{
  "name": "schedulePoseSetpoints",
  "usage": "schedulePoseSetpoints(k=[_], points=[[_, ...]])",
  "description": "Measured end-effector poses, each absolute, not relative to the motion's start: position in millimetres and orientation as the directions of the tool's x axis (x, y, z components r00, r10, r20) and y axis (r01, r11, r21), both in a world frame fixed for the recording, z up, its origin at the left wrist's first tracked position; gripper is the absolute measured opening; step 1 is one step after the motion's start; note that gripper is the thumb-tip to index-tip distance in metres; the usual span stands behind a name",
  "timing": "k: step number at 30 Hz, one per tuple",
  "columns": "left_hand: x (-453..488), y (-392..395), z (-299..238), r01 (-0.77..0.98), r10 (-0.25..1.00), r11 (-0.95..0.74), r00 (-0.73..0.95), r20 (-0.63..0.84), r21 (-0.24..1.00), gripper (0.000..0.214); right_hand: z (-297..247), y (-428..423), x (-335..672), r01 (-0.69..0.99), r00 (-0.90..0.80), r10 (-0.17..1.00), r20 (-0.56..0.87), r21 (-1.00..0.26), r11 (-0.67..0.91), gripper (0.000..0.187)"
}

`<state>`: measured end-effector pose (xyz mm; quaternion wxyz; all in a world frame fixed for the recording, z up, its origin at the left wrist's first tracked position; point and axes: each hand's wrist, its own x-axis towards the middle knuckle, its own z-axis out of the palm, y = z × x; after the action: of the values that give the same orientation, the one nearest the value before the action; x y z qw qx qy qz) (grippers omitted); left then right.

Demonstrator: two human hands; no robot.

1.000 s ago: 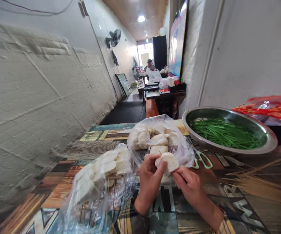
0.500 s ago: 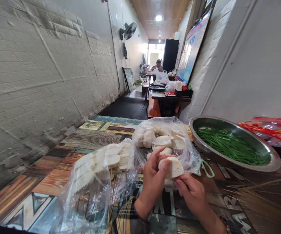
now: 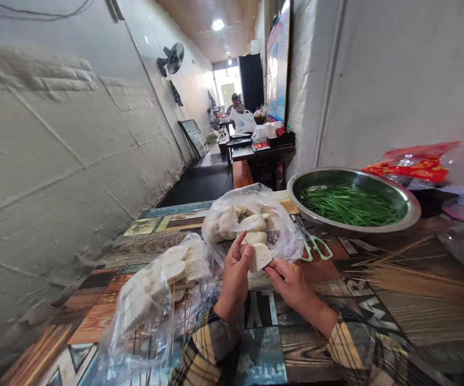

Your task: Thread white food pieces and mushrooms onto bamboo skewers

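White bun slice (image 3: 261,258), hand-held, one piece

Position: raised above patterned table (image 3: 262,348), before a plastic bag (image 3: 290,244) of similar pieces (image 3: 253,222). Left hand (image 3: 235,273): gripping slice, thumb on near face. Right hand (image 3: 292,281): fingertips at lower right edge; cannot tell what they pinch. Alongside: bagged skewered slices (image 3: 173,271), green-handled scissors (image 3: 310,238), steel basin (image 3: 412,206) of greens (image 3: 348,205), loose skewers (image 3: 400,281).

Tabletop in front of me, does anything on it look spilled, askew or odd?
No spill shows on the tabletop. Only the thin sticks, to the right of your right hand, look untidy: a few splay at an angle from the rest.
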<state>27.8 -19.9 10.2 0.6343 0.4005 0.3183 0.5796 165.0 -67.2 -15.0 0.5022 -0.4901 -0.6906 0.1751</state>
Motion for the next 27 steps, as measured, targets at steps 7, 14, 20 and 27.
schedulePoseSetpoints(k=[7, 14, 20, 27], points=[[35.2, 4.2, 27.5, -0.174, 0.966, -0.235, 0.066, 0.249, 0.956, 0.036, -8.2, -49.8, 182.8, 0.219, 0.319, 0.867, 0.383, -0.92, 0.326, 0.034], [65.2, 69.1, 38.1, 0.686, 0.864, -0.503, 0.386, 0.322, 0.526, 0.04, -16.0, -35.5, 200.0, 0.171, 0.499, 0.804, 0.322, -0.947, 0.272, 0.042], [71.1, 108.6, 34.0, 0.787, 0.882, -0.471, 0.415, 0.224, 0.398, 0.043, -9.3, -38.8, 202.8, 0.168, 0.513, 0.792, 0.331, -0.944, 0.285, 0.042], [68.2, 118.4, 30.1, 0.79, 0.861, -0.508, 0.471, 0.191, 0.343, 0.031, -4.2, -41.4, 206.0, 0.19, 0.512, 0.793, 0.33, -0.944, 0.27, 0.04]])
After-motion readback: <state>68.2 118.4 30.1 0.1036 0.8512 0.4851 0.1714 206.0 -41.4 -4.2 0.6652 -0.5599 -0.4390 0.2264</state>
